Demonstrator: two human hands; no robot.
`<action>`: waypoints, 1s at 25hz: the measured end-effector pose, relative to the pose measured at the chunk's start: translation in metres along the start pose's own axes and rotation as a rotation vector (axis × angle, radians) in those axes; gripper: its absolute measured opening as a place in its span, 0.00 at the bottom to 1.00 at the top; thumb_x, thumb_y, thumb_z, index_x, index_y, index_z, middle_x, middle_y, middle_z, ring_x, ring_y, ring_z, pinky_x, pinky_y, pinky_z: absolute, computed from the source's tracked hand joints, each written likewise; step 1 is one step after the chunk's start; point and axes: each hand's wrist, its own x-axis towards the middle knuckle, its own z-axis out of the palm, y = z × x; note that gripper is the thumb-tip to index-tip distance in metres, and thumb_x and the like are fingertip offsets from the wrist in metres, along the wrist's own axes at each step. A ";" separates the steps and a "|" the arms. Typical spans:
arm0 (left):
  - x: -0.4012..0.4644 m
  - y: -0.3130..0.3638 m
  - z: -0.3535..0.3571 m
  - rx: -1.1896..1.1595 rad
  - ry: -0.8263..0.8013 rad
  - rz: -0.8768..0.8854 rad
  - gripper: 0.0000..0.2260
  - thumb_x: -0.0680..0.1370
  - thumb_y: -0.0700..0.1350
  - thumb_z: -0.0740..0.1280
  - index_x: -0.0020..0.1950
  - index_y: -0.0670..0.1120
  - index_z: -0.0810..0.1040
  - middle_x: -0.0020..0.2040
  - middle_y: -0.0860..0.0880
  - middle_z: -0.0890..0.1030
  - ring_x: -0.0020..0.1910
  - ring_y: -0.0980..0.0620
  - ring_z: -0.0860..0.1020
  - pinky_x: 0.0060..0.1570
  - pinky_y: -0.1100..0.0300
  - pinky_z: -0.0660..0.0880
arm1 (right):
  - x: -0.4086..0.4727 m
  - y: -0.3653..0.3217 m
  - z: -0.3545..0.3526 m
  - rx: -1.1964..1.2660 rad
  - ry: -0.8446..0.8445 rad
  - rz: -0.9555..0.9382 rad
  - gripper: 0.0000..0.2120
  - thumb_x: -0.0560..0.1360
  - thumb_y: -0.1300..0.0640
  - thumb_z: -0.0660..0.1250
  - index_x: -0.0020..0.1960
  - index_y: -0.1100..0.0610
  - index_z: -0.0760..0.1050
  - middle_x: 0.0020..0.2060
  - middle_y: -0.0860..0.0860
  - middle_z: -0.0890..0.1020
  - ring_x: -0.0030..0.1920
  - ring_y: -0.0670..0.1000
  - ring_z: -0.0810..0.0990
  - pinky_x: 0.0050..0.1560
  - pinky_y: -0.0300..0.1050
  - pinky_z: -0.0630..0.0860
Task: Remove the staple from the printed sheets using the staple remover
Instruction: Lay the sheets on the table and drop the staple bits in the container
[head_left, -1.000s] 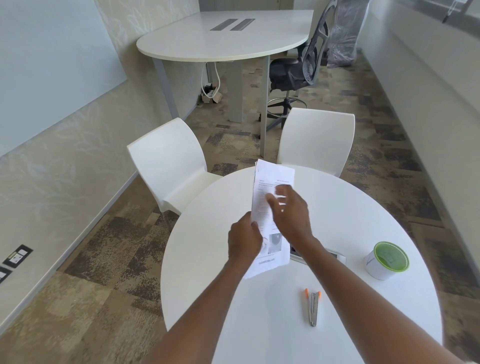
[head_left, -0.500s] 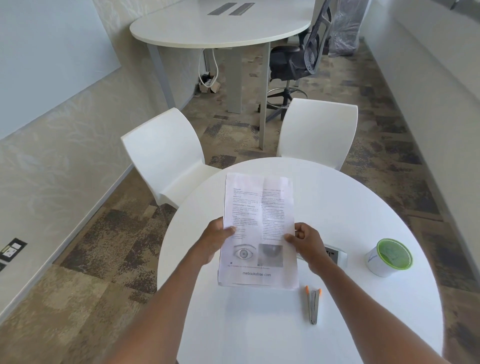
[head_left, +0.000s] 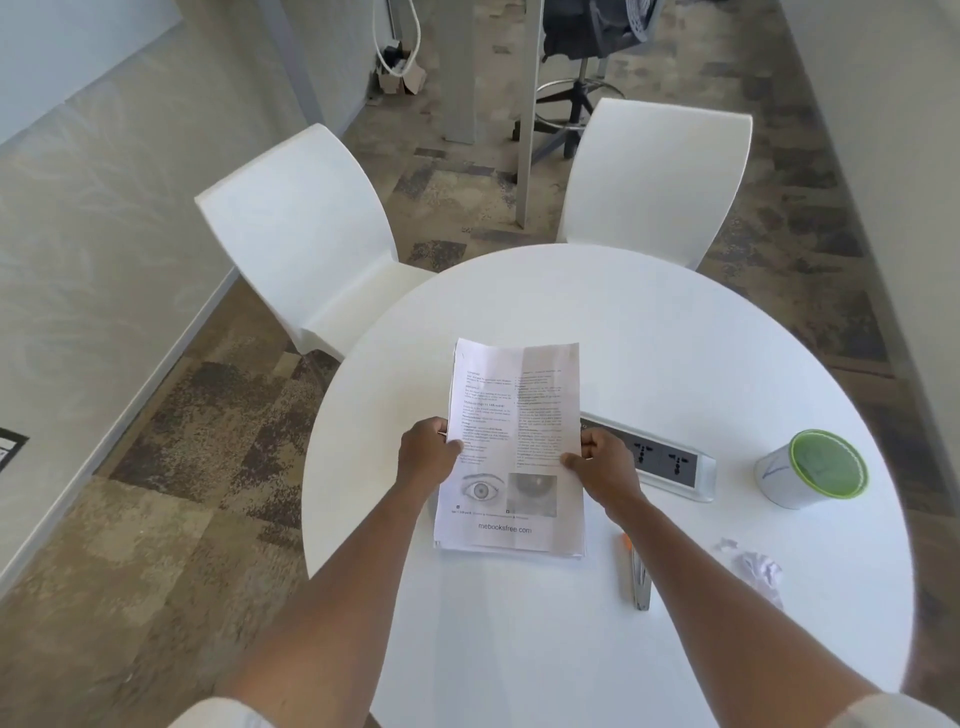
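I see a round white bench (head_left: 519, 649) carrying a staple remover (head_left: 638, 577), a crumpled paper wad (head_left: 759, 569), a green-lidded cup (head_left: 810, 470) and a socket strip (head_left: 670, 462) beside the printed sheets (head_left: 514, 452).

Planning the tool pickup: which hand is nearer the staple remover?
Right. The right hand grips the sheets' right edge, just above the staple remover; the left hand is across the sheets.

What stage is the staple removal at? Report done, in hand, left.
Done: nothing visible. In hand: left hand and right hand hold the printed sheets by their side edges. Left: picking up the staple remover, lying untouched on the table, and pulling the staple.
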 end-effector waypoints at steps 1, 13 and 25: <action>0.004 -0.003 0.002 0.003 0.010 -0.011 0.06 0.75 0.41 0.70 0.50 0.42 0.82 0.40 0.48 0.82 0.42 0.47 0.78 0.41 0.58 0.72 | 0.003 0.002 0.003 -0.016 0.004 0.009 0.06 0.73 0.63 0.71 0.49 0.57 0.78 0.43 0.51 0.85 0.41 0.49 0.84 0.36 0.39 0.75; 0.024 -0.029 0.019 0.058 0.130 -0.031 0.04 0.73 0.41 0.68 0.44 0.40 0.80 0.39 0.43 0.84 0.36 0.44 0.76 0.41 0.52 0.78 | 0.027 0.017 0.030 -0.203 0.033 0.011 0.07 0.72 0.62 0.73 0.47 0.60 0.76 0.33 0.48 0.76 0.35 0.49 0.74 0.35 0.40 0.72; 0.015 -0.021 0.026 0.170 0.157 -0.029 0.21 0.76 0.38 0.67 0.68 0.43 0.70 0.61 0.43 0.76 0.59 0.41 0.77 0.51 0.52 0.73 | 0.015 0.028 0.025 -0.274 0.051 -0.089 0.11 0.70 0.64 0.69 0.53 0.59 0.76 0.44 0.53 0.81 0.46 0.55 0.80 0.44 0.52 0.81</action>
